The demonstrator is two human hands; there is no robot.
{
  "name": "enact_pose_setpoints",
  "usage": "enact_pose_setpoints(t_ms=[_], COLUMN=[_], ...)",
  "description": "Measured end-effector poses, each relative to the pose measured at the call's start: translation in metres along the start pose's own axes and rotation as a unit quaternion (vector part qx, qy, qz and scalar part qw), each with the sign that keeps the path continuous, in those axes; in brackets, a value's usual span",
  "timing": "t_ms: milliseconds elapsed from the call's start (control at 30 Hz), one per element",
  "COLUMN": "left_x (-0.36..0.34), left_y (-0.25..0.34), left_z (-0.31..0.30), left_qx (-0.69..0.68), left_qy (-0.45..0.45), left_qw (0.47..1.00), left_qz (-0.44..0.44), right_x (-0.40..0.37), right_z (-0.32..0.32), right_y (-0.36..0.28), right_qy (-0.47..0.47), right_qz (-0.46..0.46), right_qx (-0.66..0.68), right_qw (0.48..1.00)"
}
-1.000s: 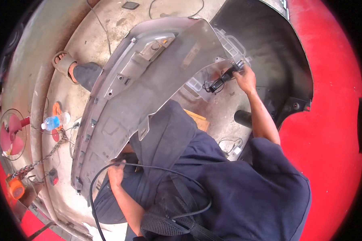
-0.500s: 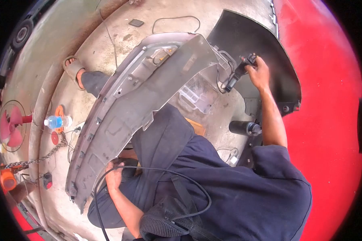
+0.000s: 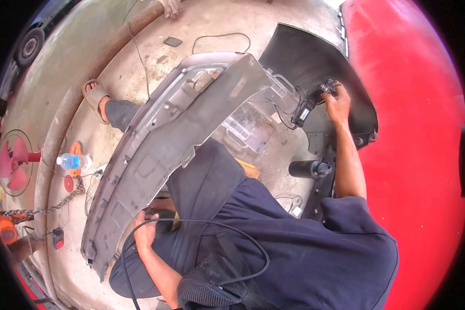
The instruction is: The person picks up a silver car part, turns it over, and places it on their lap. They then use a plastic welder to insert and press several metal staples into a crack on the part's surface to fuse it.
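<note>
A long grey car bumper cover [image 3: 175, 134] lies slantwise across my legs, its inner side up. My right hand [image 3: 338, 107] is closed around a black hand-held tool [image 3: 308, 105] with a thin cable, over the dark inner face of a curved black panel [image 3: 315, 57]. The tool's lower end points down and left. My left hand [image 3: 145, 230] is near the bumper's lower edge, fingers curled; what they grip is partly hidden. A thick black cable [image 3: 232, 228] loops beside that hand and over my lap.
A red car body panel [image 3: 408, 155] stands at right. A black bottle [image 3: 307, 169], a clear plastic case [image 3: 250, 135] and a water bottle [image 3: 73, 161] lie on the floor. A pink fan [image 3: 15, 163] and a chain [image 3: 46, 207] are at left; a sandalled foot [image 3: 95, 98] rests beyond the bumper.
The whole view has shifted slightly. My right hand has moved a little down and right with the tool, and its grip is turned somewhat. My left hand stays at the bumper's lower edge.
</note>
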State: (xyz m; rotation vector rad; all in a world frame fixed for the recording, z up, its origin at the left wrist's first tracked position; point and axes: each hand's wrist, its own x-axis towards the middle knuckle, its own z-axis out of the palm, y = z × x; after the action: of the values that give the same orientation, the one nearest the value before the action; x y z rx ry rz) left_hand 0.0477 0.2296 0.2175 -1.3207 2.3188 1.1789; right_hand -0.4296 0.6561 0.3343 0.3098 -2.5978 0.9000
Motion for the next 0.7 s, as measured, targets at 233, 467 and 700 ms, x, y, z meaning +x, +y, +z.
enact_pose_setpoints(t_ms=[233, 467, 700], left_x=[-0.003, -0.004, -0.016], left_y=[0.002, 0.007, 0.018], left_z=[0.000, -0.004, -0.033], left_qx=[-0.016, -0.048, -0.297], left_qy=[0.002, -0.014, -0.109], left_qw=[1.000, 0.999, 0.948], left_qz=[-0.002, 0.022, 0.023], right_x=[-0.004, 0.004, 0.019], right_z=[0.021, -0.010, -0.076], right_y=[0.009, 0.011, -0.091], right_qy=[0.032, 0.047, -0.080], right_qz=[-0.017, 0.082, 0.023], right_qx=[-0.035, 0.275, 0.602], right_qw=[0.999, 0.957, 0.794])
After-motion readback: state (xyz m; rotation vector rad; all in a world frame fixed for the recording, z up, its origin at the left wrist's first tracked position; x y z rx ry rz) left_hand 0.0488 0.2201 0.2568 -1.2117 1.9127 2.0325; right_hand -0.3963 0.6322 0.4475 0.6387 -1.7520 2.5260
